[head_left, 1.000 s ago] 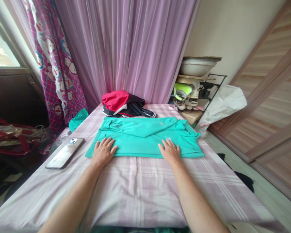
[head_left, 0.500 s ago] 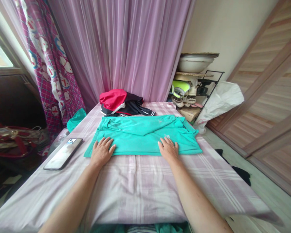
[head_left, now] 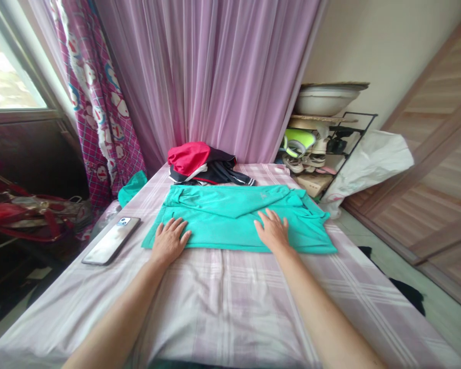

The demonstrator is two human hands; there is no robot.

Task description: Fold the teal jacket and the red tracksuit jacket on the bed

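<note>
Two long bare arms, bare wrists, left hand (head_left: pixel 168 242), right hand (head_left: pixel 272 233), five fingers on each

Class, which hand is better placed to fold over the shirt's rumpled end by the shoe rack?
Probably the right hand: it lies flat on the shirt nearer that rumpled end; the left hand rests at the opposite corner, near the phone.

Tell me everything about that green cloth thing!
The teal garment looks like thin, soft cloth. It lies flat on the pink checked sheet, folded into a wide rectangle, with a slanting flap across its top and bunching at its right end. The left hand rests open on its near left corner, the right hand flat nearer the right. A red and black clothes pile sits just behind.
</note>
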